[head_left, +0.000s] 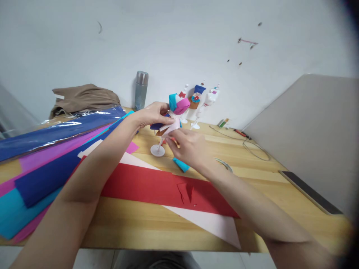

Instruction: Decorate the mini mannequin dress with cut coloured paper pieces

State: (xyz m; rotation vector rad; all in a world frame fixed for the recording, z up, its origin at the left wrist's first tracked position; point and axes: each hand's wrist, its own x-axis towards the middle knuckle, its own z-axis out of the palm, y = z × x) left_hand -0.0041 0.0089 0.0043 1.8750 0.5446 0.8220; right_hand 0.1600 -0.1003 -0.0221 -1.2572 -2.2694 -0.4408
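Note:
A small doll dress form [157, 150] stands upright on a round white base at the middle of the table. Its top is wrapped in turquoise and magenta pieces [182, 106], with dark blue and brown ones lower down. Around its waist lies a pale pink piece [174, 125]. My left hand [154, 114] pinches this pink piece from the left, thumb in front. From the right, my right hand [186, 142] closes its fingertips on the lower part of the piece; the fingertips are partly hidden. A turquoise scrap [181, 164] lies below my right hand.
Red sheet [134, 185] and pale pink sheet [207, 224] lie in front. Coloured sheets [42, 179], brown cloth [86, 97] and a thermos [141, 89] are left. More dressed forms [196, 97] stand behind. A cable [252, 149], red-handled tool [239, 133] and phone-like slab [310, 192] lie right.

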